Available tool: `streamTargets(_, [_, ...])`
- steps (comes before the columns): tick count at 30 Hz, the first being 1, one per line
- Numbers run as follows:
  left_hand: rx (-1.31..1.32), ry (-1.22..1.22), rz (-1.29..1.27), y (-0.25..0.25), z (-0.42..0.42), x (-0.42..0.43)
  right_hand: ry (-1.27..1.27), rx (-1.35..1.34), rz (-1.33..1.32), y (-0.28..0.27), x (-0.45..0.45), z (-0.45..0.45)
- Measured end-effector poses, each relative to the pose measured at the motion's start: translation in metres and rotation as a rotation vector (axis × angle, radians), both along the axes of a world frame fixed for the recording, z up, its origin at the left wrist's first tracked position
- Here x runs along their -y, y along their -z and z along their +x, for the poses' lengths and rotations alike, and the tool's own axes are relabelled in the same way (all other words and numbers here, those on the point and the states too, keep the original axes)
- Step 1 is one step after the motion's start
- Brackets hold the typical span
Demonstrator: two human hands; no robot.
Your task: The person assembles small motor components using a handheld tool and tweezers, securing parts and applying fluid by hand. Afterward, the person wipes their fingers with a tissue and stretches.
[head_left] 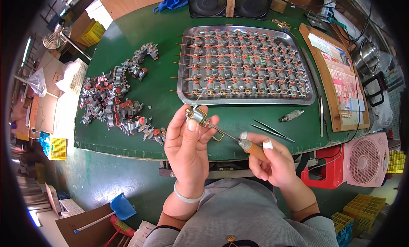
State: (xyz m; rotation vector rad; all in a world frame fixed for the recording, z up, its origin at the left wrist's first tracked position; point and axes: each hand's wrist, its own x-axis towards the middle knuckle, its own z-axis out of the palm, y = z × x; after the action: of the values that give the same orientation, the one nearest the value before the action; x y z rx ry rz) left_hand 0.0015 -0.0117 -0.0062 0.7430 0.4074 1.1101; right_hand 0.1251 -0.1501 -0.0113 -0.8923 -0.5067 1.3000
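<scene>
Upright in front of me, my left hand [186,142] pinches a small silver motor-like part [197,115] with brass-coloured metal strips between thumb and fingers. My right hand [272,159] grips the orange-brown handle of a screwdriver-like tool [254,151]; white wrapping covers some fingertips. The tool's thin shaft points left and its end meets the part's right side, where the exact contact is too small to make out. Just beyond the hands lies a metal tray [247,101] with rows of similar parts [232,59] strung on red-orange rods.
A loose heap of similar parts [113,98] covers the table's left side. Tweezers [272,131] and a grey wrapped cylinder [292,115] lie right of centre. A wooden-framed board [336,76] stands at right, two black fans [230,4] at the back.
</scene>
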Motion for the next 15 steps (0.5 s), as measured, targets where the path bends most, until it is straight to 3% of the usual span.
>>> streamTargets(2, [-0.015,-0.033,0.023,-0.001,0.001,0.000,0.170,0.168,-0.006,-0.002,-0.004,-0.018])
streamTargets(4, [-0.024,-0.041,0.056,0.000,0.001,0.001,0.461,0.914,0.097,0.001,-0.013,-0.027])
streamTargets(6, [-0.021,-0.025,0.101,0.002,0.000,0.004,0.451,1.271,0.166,0.003,-0.005,-0.010])
streamTargets(7, [-0.004,-0.001,0.122,0.002,-0.001,0.005,0.227,0.766,-0.100,-0.002,0.005,-0.011])
streamTargets(10, [-0.016,-0.001,0.127,0.001,-0.001,0.007,0.087,-0.045,-0.172,-0.004,0.000,-0.003])
streamTargets(15, [-0.022,-0.028,0.125,0.001,-0.001,0.006,0.434,0.969,0.032,0.002,-0.008,-0.018])
